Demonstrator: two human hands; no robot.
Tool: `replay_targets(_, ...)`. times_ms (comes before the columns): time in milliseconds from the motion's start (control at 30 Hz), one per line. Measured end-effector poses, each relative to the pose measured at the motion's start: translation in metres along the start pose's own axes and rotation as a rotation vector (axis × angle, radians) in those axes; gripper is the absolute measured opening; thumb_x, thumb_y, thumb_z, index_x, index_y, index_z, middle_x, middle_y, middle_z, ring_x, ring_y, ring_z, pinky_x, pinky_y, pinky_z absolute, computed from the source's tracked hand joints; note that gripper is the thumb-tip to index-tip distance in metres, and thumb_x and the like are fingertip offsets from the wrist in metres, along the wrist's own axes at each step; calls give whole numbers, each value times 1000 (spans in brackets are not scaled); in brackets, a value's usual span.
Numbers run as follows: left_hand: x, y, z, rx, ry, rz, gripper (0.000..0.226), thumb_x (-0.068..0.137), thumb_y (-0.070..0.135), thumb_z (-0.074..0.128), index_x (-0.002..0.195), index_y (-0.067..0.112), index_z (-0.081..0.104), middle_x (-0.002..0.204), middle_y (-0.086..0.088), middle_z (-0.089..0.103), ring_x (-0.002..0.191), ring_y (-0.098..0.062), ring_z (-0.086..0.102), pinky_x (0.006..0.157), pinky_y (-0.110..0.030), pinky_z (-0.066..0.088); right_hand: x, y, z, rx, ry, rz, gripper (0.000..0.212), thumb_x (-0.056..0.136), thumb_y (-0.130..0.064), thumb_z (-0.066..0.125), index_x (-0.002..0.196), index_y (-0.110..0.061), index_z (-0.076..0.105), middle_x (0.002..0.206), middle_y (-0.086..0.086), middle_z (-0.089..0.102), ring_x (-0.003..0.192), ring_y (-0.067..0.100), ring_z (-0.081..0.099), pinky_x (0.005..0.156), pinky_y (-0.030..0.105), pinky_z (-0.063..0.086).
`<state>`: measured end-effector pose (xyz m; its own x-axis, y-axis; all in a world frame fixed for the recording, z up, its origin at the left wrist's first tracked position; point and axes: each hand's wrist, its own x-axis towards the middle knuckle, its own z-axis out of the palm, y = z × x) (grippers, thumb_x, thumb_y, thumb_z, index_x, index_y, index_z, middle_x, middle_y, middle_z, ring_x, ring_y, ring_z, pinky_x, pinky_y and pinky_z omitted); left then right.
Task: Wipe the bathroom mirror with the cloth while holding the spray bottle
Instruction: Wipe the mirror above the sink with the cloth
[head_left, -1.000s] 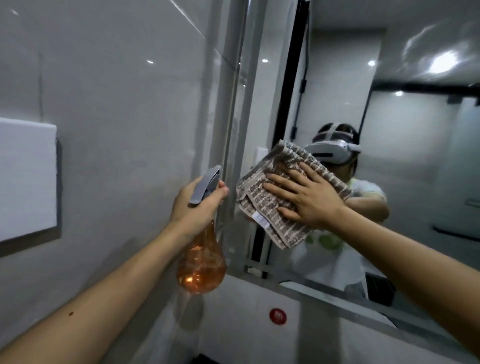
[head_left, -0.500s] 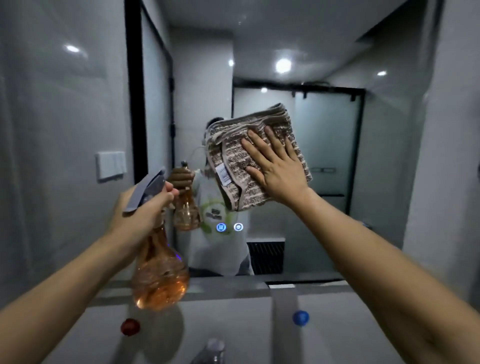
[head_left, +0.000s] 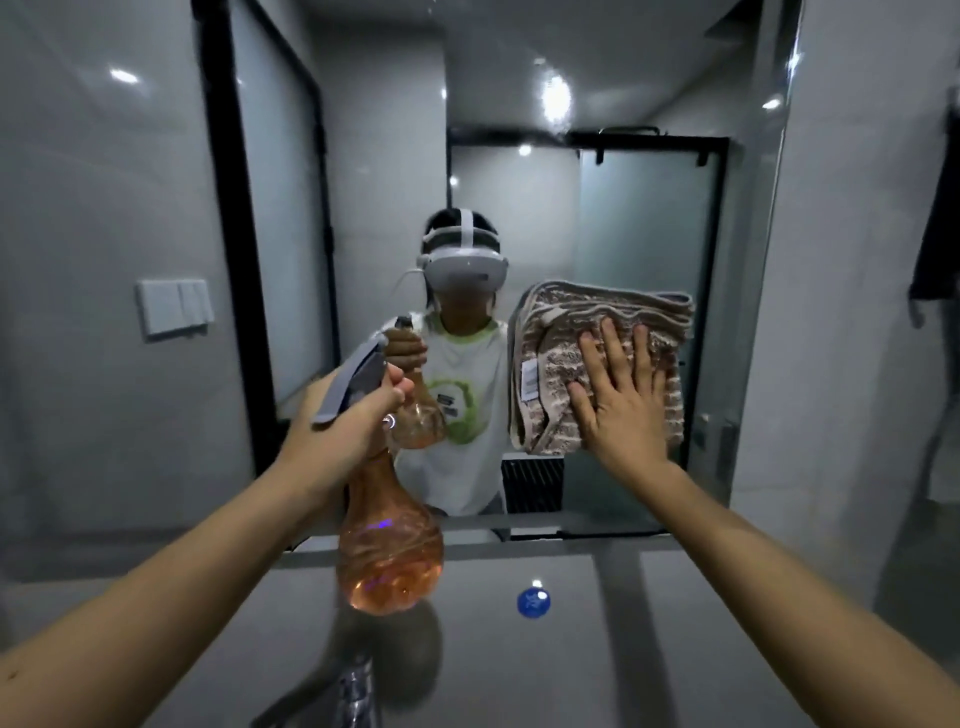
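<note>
A folded beige-and-brown cloth (head_left: 550, 364) lies flat against the bathroom mirror (head_left: 639, 218), right of centre. My right hand (head_left: 618, 400) presses on it with the fingers spread, covering its right half. My left hand (head_left: 343, 421) is closed round the neck of an amber, bulb-shaped spray bottle (head_left: 389, 551) with a grey trigger head (head_left: 353, 382). The bottle hangs upright in front of the mirror's lower left part, apart from the glass. The mirror reflects a person in a headset holding the same bottle.
A grey tiled wall with a white switch plate (head_left: 174, 307) stands left of the mirror. Below runs a grey ledge with a blue dot (head_left: 533, 601). A chrome tap top (head_left: 356, 691) shows at the bottom edge. A dark garment (head_left: 935, 218) hangs at far right.
The cloth and my right hand have slid right and down across the mirror. The view has turned to face the mirror. My left hand keeps the bottle at about the same height.
</note>
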<state>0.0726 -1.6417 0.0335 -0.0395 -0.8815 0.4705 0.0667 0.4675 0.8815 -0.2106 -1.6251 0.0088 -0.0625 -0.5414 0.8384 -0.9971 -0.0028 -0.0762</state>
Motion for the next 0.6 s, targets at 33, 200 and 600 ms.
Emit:
replay_targets(33,-10,5,-1,-23,25,25,32,75,5,60,59,31,68,60,14,70,71,-8,63,56,-19,48,-9,-8,7,21,-4,3,62,91,-57,12,143,-26,-1,154,-11,-8,133,4,-39,111,52,5)
replay_targets(200,-30,32,-22,-55,104,122,22,78,7,64,62,23,67,69,2,68,71,-13,62,64,-27,45,-20,-40,23,26,-35,-37,62,90,-55,18,145,-25,13,156,-3,14,138,8,-33,104,55,13)
replay_targets(600,14,147,-7,-88,72,251,20,82,7,58,67,20,62,63,6,66,57,-5,60,52,-18,46,113,-76,-60,82,5,80,64,89,-60,14,139,-36,-18,150,-13,-28,129,13,-37,109,45,-16)
